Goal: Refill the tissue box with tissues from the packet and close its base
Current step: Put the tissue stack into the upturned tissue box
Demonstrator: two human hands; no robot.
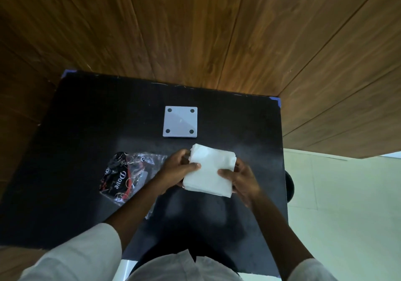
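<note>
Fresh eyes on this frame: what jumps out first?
The white stack of tissues at the centre, gripped on both sides by the left hand and right hand above the black table. Beyond it lies a pale square base plate with four dark corner dots. Left of the hands sits the opened, crumpled clear packet printed "Dove".

Two hands (pixel 176 169) (pixel 240 177), one tissue stack (pixel 211 173), one square base plate (pixel 180 121), one plastic packet (pixel 128 175), one black table (pixel 86 129)
</note>
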